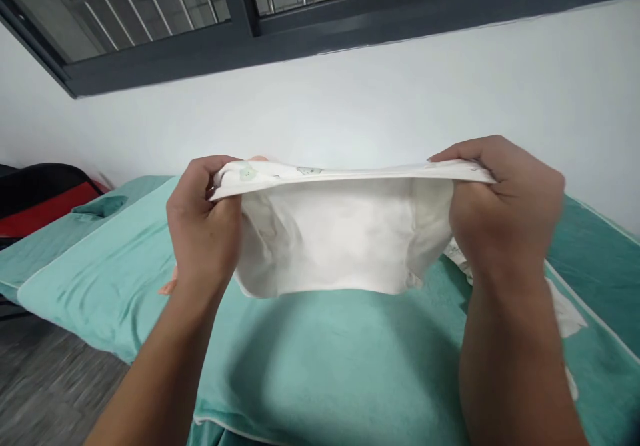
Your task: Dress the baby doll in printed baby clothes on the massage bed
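Note:
A small white cloth garment with pale animal prints is stretched wide between my hands, above the bed. Its near edge is pulled taut, and the plain inside shows through the opening. My left hand grips the left end of that edge, thumb below and fingers over the top. At the right end, my right hand pinches the cloth in the same way. A small skin-toned piece, perhaps part of a doll, peeks out past my left wrist; the rest of it is hidden.
Teal bedding with white piping spreads under my hands. More white printed cloth lies at the right, partly behind my right forearm. A black and red object stands far left. Behind are a white wall and a barred window.

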{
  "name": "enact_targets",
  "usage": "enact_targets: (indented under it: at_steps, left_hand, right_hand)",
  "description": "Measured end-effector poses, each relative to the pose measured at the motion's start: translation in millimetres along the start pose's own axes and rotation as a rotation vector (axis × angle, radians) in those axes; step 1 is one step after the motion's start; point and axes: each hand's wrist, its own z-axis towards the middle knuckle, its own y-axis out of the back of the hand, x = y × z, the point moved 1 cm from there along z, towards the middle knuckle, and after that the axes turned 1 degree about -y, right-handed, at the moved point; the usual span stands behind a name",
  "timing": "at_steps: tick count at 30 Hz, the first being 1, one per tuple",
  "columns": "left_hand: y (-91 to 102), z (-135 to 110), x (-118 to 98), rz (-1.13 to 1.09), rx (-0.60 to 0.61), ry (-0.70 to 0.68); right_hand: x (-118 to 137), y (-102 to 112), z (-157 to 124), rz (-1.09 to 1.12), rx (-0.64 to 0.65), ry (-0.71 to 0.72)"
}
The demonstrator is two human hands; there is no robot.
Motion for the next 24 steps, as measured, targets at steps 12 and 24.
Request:
enact_targets:
  at_steps: [12,24]
  left_hand:
    - [-11.1,5,14,0.879,0.367,0.100]
    - [-124.3,-119,68,0.355,0.879,0.109]
  right_hand:
    - [-5,9,3,-0.582,0.530,-0.469]
    - [-16,-103,-62,-0.519,1.156,-0.248]
